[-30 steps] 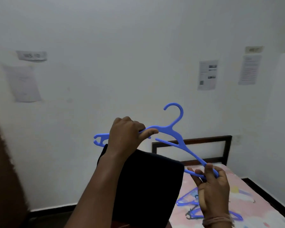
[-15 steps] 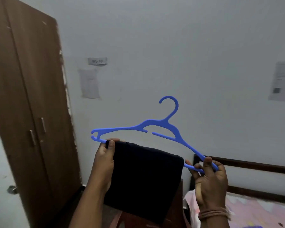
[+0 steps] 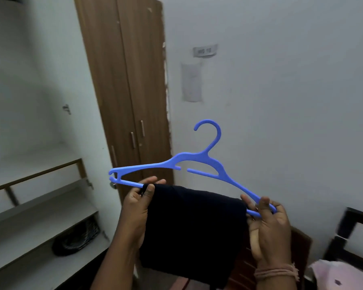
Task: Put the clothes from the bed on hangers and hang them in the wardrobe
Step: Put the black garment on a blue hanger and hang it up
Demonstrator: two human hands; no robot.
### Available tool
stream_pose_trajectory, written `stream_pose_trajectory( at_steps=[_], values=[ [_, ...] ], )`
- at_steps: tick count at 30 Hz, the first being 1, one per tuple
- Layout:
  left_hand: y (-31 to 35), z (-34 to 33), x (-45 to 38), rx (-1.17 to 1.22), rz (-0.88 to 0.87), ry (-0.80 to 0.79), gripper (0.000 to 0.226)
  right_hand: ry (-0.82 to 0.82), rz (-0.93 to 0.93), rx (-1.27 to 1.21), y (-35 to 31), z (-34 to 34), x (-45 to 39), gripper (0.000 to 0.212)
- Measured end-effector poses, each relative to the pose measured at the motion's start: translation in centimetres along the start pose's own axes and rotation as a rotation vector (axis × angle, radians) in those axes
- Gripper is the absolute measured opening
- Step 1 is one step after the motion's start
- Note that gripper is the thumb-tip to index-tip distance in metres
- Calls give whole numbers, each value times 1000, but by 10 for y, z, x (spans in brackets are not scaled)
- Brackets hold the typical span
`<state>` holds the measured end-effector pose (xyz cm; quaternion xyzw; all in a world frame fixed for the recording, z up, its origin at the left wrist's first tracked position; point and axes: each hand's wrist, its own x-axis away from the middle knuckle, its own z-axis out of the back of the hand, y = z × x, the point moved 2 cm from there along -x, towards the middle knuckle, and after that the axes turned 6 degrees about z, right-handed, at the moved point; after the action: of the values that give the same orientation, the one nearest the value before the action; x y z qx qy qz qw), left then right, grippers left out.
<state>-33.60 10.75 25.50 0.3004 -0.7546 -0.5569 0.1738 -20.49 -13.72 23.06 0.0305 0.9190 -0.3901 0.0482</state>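
Observation:
A blue plastic hanger (image 3: 199, 160) is held up in front of me, hook upward. A folded dark garment (image 3: 193, 231) hangs over its lower bar. My left hand (image 3: 138, 206) pinches the garment's left edge against the bar, thumb on the cloth. My right hand (image 3: 268, 227) grips the hanger's right end. The brown wooden wardrobe (image 3: 126, 84) stands behind the hanger, left of centre, with both doors closed. A corner of the bed (image 3: 344, 271) with a pink sheet shows at the bottom right.
White shelves (image 3: 40, 208) fill the left side, with a dark coiled object (image 3: 78, 237) on a lower one. A reddish-brown chair (image 3: 298, 248) stands below my right hand. The bed's dark frame (image 3: 354, 225) is at the right, and papers (image 3: 192, 82) are stuck on the white wall.
My view has swung left, from the bed to the wardrobe and shelves. My left hand moved from the hanger's top arm down to the garment's edge. The right hand's grip is unchanged.

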Motion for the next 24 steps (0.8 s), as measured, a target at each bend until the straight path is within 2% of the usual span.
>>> stream_pose_trajectory(
  at_steps=[2,6,8,10,13,19,24],
  values=[
    [4,26,-1,60,-75,147,37,-10,-64,-44,14,-18,4,18],
    [24,91,4,336,-167,398,42,-56,-127,-9,36,-56,18,16],
    [34,120,10,345,-179,486,37,-71,-153,15,48,-77,22,16],
    [41,139,15,291,-168,538,32,-77,-152,56,62,-97,24,16],
    [54,174,20,336,-184,647,29,-127,-160,78,90,-138,31,14],
    [86,254,15,582,-222,748,28,-234,-179,112,151,-217,68,1],
    [102,324,-5,831,-200,782,21,-385,-127,164,186,-282,100,7]
  ],
)
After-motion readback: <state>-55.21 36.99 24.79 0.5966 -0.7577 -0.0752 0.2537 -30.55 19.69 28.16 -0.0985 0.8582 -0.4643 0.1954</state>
